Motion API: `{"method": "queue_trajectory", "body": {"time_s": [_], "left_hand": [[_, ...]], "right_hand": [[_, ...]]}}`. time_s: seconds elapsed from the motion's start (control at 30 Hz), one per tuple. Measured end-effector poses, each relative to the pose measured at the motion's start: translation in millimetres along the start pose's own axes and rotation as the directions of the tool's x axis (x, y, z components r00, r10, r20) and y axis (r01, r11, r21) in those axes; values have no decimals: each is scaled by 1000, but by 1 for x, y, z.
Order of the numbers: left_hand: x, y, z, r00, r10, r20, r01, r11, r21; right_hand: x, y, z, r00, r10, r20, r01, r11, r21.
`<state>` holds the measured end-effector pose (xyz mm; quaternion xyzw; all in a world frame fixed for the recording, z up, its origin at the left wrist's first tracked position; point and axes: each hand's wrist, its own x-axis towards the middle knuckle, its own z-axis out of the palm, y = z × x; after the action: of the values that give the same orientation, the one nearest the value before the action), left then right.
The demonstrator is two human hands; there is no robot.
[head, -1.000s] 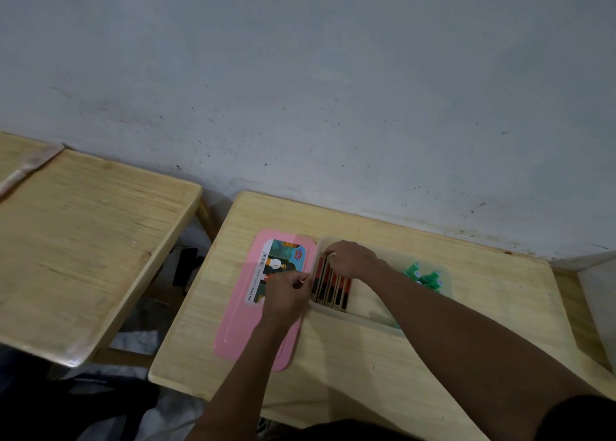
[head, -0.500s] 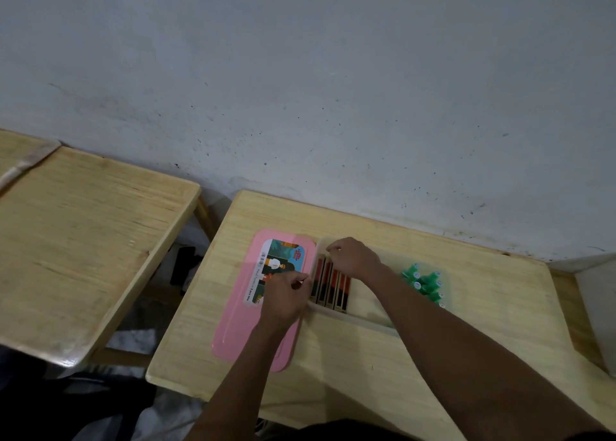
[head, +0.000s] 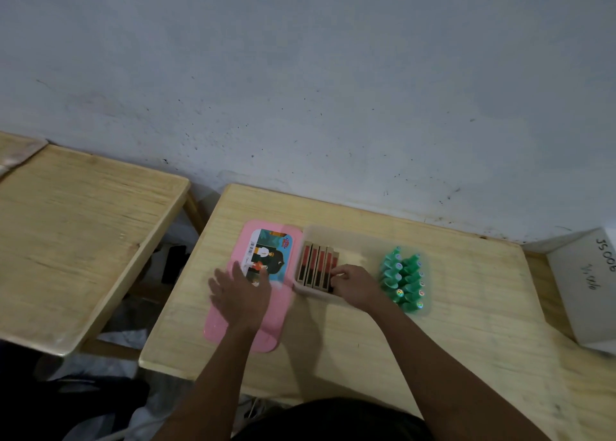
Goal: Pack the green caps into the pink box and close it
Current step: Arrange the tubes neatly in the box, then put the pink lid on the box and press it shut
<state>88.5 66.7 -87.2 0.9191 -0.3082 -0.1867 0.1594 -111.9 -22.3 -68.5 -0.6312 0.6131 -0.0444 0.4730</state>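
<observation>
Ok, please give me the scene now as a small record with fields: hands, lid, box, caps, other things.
left hand: open, fingers spread, over the flat pink plastic lid
right hand: fingers curled at the near end of the red and tan sticks; grip unclear
box: pale translucent plastic tray, uncovered, right of the lid
caps: small green plastic caps, clustered at the tray's right end
surface: light wooden table
other: white cardboard box, far right

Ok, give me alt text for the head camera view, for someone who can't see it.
A person's left hand lies flat on a pink plastic lid on a pale wooden table, while the right hand curls its fingers on a row of red-and-tan slim packs in a pale translucent tray. Green plastic caps cluster at the tray's right end.
</observation>
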Motion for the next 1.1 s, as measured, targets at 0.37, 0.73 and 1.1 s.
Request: {"method": "queue_trajectory", "body": {"time_s": [0.37, 0.73, 1.1], "left_hand": [[5, -2, -10, 981, -165, 101, 170, 985, -42], [7, 31, -72, 997, 81, 12, -74, 950, -303], [-18, 105, -159, 935, 243, -258, -354, 687, -635]], "right_hand": [[-29, 5, -10, 987, -159, -2, 156, 972, -174], [-51, 11, -25, 958, -280, 55, 284, 954, -91], [-62, -35, -36, 988, -137, -75, 156, 873, 462]]}}
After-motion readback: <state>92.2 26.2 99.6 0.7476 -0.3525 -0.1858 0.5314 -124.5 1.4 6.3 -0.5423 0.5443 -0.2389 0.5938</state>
